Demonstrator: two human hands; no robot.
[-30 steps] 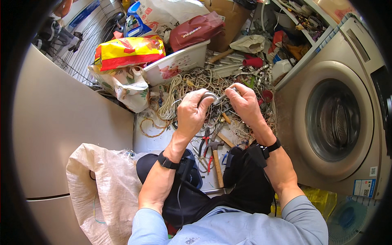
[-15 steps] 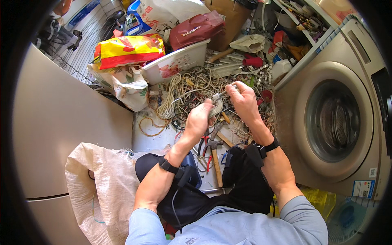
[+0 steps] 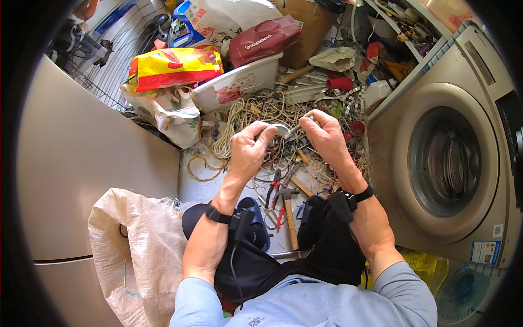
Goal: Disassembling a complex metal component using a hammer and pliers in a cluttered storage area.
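Note:
My left hand (image 3: 249, 152) is closed round a small pale grey, rounded piece (image 3: 281, 129), its curved edge sticking out past the thumb. In my right hand (image 3: 328, 139) a thin metal rod-like piece (image 3: 294, 131) is pinched between thumb and fingers. Its end points at the rounded piece; whether the two touch or are joined I cannot tell. Below my hands lie a claw hammer (image 3: 290, 218) with a wooden handle and red-handled pliers (image 3: 273, 188). Behind them spreads a tangled heap of cables (image 3: 261, 109).
A washing machine (image 3: 403, 163) stands at the right, a smooth beige cabinet (image 3: 109, 163) at the left. A woven sack (image 3: 139, 234) is beside my left leg. Farther back are a white tub (image 3: 239, 82), a yellow-red bag (image 3: 177, 68) and a maroon bag (image 3: 264, 43).
My left hand has shifted left and a little up, turning so the back of the hand shows more. The right hand has barely moved.

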